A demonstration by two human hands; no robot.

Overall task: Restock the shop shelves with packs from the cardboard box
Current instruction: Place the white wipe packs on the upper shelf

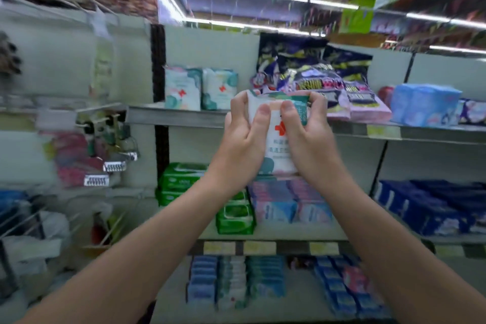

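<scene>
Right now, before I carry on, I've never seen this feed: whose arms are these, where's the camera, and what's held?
No machine here: one camera worn on a person's head looks forward and down, so the bare arms are theirs. The left hand and right hand both grip one white pack with a red cross, raised in front of the upper shelf. Two matching packs stand there on the left; dark purple bags lie to the right.

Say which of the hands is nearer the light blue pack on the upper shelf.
Right. The right hand grips the white pack's right edge, left of the light blue pack; the left hand grips its opposite edge.
</scene>
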